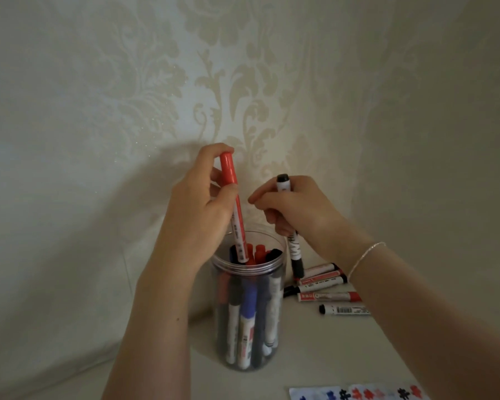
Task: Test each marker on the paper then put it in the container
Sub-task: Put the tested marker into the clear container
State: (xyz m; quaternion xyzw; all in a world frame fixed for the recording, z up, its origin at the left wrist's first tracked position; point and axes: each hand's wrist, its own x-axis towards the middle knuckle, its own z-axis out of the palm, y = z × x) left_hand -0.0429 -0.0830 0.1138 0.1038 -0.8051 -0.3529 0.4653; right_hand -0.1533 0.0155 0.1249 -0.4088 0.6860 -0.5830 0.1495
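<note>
My left hand (199, 209) grips a red-capped marker (233, 203), held upright with its lower end inside the mouth of the clear plastic container (277, 265). My right hand (292, 206) holds a black-capped marker (295, 249) upright just right of the container's rim, outside it. Several red, blue and black markers stand inside the container. The paper (358, 394), covered with red, blue and black test scribbles, lies at the bottom edge on the right.
Several loose markers (326, 287) lie on the table (315, 356) right of the container, partly under my right forearm. A patterned wall (243, 82) rises close behind. A thin bracelet (364, 255) circles my right wrist.
</note>
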